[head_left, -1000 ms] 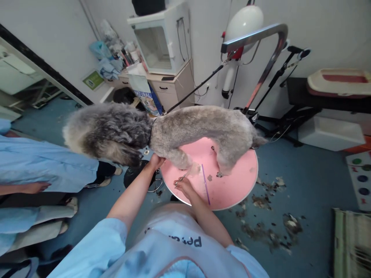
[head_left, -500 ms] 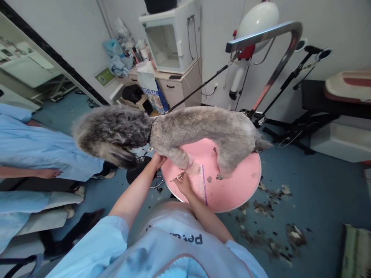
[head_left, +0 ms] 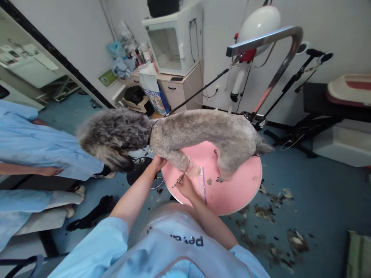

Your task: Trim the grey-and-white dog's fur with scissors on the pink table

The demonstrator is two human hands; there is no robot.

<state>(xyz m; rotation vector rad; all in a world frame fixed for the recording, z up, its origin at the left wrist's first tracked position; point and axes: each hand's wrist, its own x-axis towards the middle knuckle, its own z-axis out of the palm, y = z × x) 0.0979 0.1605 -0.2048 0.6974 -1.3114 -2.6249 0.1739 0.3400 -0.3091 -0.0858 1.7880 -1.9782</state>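
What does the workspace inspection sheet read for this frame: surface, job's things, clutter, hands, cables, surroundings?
Surface: round pink table, small fur tufts on it.
Job's things: grey dog standing on the table, head past its left edge; scissors at its front leg; purple comb lying flat beside the leg.
Clutter: fur clippings scattered on the blue floor to the right.
Hands: left hand grips the dog's front leg near the chest; right hand holds the scissors.
Cables: dark leash from the dog's neck up to the metal grooming arm; cords on the floor at right.
Surroundings: another person in a blue smock at left; white cabinet behind.
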